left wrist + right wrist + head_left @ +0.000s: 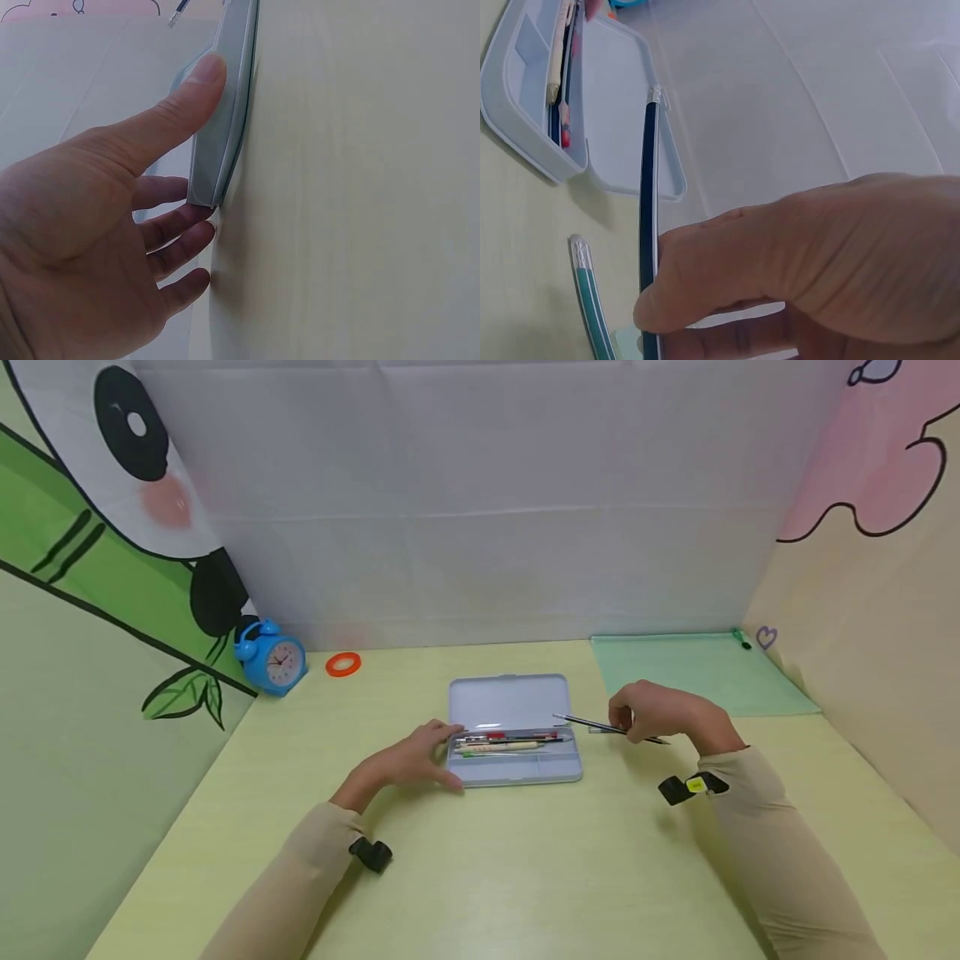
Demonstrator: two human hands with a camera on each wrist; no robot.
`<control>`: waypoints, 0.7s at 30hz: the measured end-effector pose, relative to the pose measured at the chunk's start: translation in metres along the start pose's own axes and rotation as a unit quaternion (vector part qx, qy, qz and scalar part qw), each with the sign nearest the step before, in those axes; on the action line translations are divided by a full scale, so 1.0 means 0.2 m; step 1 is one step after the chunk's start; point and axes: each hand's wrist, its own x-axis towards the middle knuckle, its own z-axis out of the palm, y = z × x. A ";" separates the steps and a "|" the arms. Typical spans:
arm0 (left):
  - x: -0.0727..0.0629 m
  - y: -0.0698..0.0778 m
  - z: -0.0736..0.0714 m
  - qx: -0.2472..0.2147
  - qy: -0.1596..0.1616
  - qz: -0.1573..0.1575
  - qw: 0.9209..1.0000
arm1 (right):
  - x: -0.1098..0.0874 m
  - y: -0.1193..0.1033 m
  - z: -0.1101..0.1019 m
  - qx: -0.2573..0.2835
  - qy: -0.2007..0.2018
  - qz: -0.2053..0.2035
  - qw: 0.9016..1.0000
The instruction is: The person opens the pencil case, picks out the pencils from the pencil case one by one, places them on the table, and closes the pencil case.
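A pale grey-blue pencil case (516, 768) lies with its lid (510, 700) raised. Inside it are several pens and pencils (502, 747). My left hand (408, 762) holds the case's left end, its thumb on the near wall and its fingers around the end and far side. To the right of the case, my right hand (663, 710) pinches a dark pencil (648, 195) between thumb and fingers. The pencil's silver end points toward the case, above the table. Below it in the right wrist view, a green pencil (592, 311) lies on the table, partly hidden by the hand.
A blue alarm clock (273, 660) stands at the back left, with an orange ring (343, 664) beside it. At the back right lies a green mesh pouch (697, 672) with a dark zip pull (741, 639). Printed cloth walls border the table (510, 868).
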 end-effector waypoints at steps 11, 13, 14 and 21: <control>0.00 0.00 -0.02 0.015 -0.001 -0.012 1.000 | -0.03 0.17 -0.04 0.004 -0.008 0.050 0.999; 0.00 0.00 -0.03 0.013 0.001 -0.011 1.000 | -0.03 0.18 -0.04 -0.005 -0.009 0.054 0.998; 0.00 0.01 -0.03 0.012 0.001 -0.013 1.000 | -0.03 0.19 -0.04 -0.008 -0.010 0.056 0.998; -0.01 0.00 -0.02 -0.001 -0.002 -0.011 1.000 | -0.03 0.22 -0.02 -0.017 -0.019 0.091 0.996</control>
